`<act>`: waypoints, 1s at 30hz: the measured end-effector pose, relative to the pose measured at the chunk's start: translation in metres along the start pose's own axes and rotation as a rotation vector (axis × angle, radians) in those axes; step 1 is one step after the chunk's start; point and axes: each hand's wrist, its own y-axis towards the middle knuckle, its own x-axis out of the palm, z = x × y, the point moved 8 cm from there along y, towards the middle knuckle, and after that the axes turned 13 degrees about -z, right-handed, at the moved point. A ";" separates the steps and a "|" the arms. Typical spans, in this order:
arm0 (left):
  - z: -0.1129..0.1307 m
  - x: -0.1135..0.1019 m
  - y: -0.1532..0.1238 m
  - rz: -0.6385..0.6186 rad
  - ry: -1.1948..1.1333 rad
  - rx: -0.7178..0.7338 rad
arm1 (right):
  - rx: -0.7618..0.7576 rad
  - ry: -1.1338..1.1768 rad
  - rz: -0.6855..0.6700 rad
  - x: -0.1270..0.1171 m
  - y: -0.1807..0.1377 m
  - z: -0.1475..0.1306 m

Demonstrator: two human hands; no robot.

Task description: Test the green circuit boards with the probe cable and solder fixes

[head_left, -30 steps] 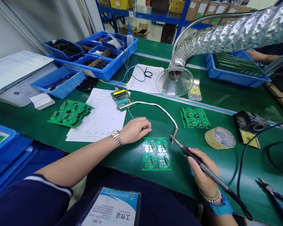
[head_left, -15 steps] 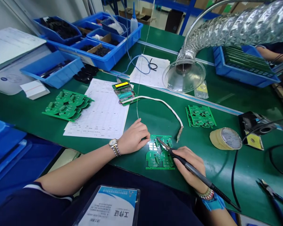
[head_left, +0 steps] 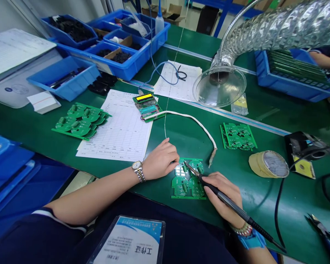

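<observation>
My right hand (head_left: 222,196) is closed round the grip of a soldering iron (head_left: 233,206), whose tip touches or nearly touches the upper part of a green circuit board panel (head_left: 178,186). The panel lies flat on the bench and carries several small green cylindrical parts. At its upper left corner my left hand (head_left: 161,161) is closed in a pinch. A thin solder wire (head_left: 165,126) runs down from above into those fingers; its end by the iron tip is too small to make out.
Stacked boards lie left (head_left: 78,123) and right (head_left: 238,136). Behind the panel are a white cable (head_left: 191,116) and a tester with a yellow display (head_left: 144,98). A fume duct (head_left: 220,88) overhangs the bench. On the right are a yellowish round tin (head_left: 255,165) and pliers (head_left: 321,229).
The whole view has shifted slightly, so things appear a little further right. Both hands, the soldering iron and the panel keep nearly the same places relative to each other.
</observation>
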 end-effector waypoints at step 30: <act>-0.004 0.004 -0.003 0.033 -0.057 0.005 | 0.174 0.171 -0.039 -0.005 -0.003 0.033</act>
